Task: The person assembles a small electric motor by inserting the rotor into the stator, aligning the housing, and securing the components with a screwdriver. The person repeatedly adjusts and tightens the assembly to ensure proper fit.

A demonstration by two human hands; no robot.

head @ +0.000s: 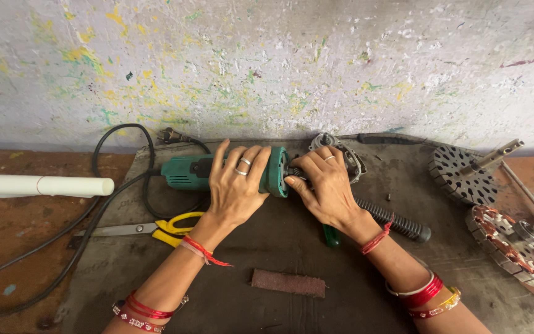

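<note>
Here the person has a green angle grinder (217, 171) lying on its side on a dark mat (341, 297), and both hands are on it. The left hand (236, 185) lies across the grinder's body, fingers spread and curled over the top, pressing it down rather than lifting it. Just beside it, the right hand (326, 185) closes around the dark metal head end of the tool, fingertips pinched on something there that I cannot make out under the fingers. To my eye this is the step of working at the head of the grinder, loosening or tightening a part, while the other hand keeps the body from turning. The next move, I judge, calls for a firm hold from the left hand and a steady twist from the right.

Below the left wrist lie yellow-handled scissors (162, 229); the black power cord (81, 235) loops away beyond them towards a white tube (41, 185). Under the right wrist a black ribbed handle (397, 221) and a green screwdriver handle (331, 236) rest on the mat. Nearer the person lies a brown strip of abrasive (288, 282). Well off past the right hand sit two motor rotors (508, 241).
</note>
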